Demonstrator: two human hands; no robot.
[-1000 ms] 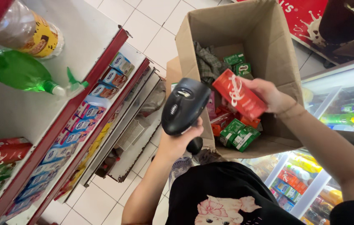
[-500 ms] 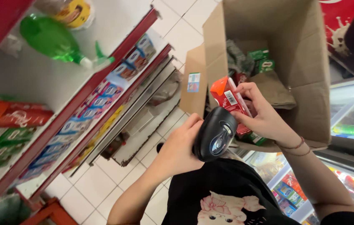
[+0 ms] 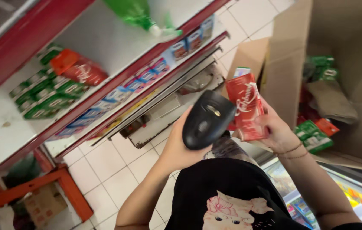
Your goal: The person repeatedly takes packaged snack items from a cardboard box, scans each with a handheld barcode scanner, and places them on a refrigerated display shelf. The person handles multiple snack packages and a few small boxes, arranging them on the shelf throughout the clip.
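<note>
My left hand (image 3: 180, 145) grips a black handheld scanner (image 3: 206, 119), its head pointing at a red drink carton (image 3: 245, 104). My right hand (image 3: 276, 127) holds that carton upright, just right of the scanner and nearly touching it. Behind the carton stands an open cardboard box (image 3: 283, 76) with red and green cartons (image 3: 315, 134) and crumpled brown paper (image 3: 332, 100) inside.
A red-edged white shelf unit (image 3: 104, 42) fills the left, holding red and green cartons (image 3: 57, 85), a green bottle (image 3: 140, 15) and a row of blue packs (image 3: 147, 76) on a lower shelf. Tiled floor (image 3: 121, 174) lies below. A glass-topped chest cooler (image 3: 351, 191) is at the lower right.
The view swung toward the shelves. My right hand lifted the red carton out of the box and turned it upright beside the scanner, which my left hand raised with it.
</note>
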